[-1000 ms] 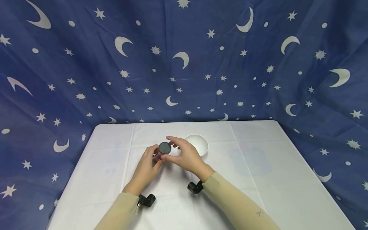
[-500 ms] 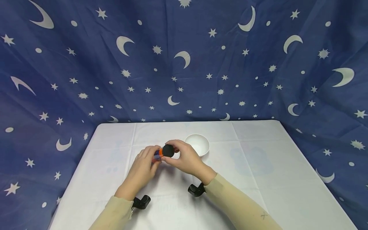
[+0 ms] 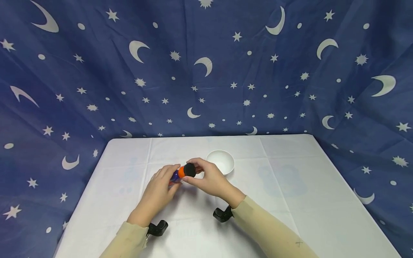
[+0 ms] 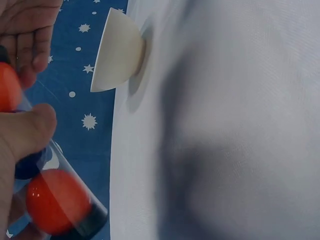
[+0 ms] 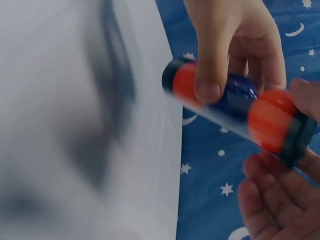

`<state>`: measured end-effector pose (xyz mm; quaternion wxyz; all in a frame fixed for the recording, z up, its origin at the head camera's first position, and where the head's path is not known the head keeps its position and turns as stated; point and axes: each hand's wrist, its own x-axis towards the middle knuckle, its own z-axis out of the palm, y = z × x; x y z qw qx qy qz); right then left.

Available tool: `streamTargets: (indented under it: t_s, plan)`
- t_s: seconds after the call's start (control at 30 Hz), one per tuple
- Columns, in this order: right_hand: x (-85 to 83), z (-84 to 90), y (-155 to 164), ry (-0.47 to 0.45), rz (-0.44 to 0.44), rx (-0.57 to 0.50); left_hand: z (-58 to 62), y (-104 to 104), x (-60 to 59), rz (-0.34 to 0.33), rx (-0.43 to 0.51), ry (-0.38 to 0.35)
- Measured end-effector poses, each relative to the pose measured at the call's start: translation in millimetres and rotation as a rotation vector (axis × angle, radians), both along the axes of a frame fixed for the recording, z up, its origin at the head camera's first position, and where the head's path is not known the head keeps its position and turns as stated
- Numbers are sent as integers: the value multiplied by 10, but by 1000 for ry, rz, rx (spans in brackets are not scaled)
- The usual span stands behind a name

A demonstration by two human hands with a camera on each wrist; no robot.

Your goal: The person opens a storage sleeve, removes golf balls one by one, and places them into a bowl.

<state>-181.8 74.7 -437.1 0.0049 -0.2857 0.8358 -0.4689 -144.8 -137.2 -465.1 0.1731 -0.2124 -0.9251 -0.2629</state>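
A clear tube (image 3: 179,173) with black end caps holds orange and blue balls and is held a little above the white table (image 3: 290,200), tilted with one cap (image 3: 189,170) toward the right. My left hand (image 3: 169,177) grips the tube's body, its thumb (image 4: 25,132) across the wall over the blue ball (image 5: 239,95). My right hand (image 3: 198,171) pinches the near black cap (image 5: 299,140), fingers curled round it. The far cap (image 4: 91,222) sits beyond an orange ball (image 4: 52,200).
A small white bowl (image 3: 221,161) stands on the table just right of and behind my hands, also seen in the left wrist view as the bowl (image 4: 117,50). A blue cloth (image 3: 206,71) with moons and stars hangs behind and round the table.
The tube has tipped from cap-up toward lying sideways, showing its orange and blue balls. My right fingers, spread over the cap before, now close round it. The bowl has not moved.
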Motion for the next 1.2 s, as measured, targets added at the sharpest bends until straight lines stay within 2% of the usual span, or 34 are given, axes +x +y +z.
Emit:
streamTargets:
  t_s: [0.17,0.4,0.57,0.83,1.2]
  plan:
    - [-17,-3,62,19,24,87,7,-27,3,9,-35,44]
    - [-20,-17,104,22,95,114,22,-70,-16,-12,-81,86]
    - [-20,-2,124,36,131,117,50,-77,-12,-55,-88,78]
    - [16,18,157,-13,130,148,58,-83,21,-110,-104,53]
    - [73,-13,183,83,174,168,17,-111,61,-180,-98,99]
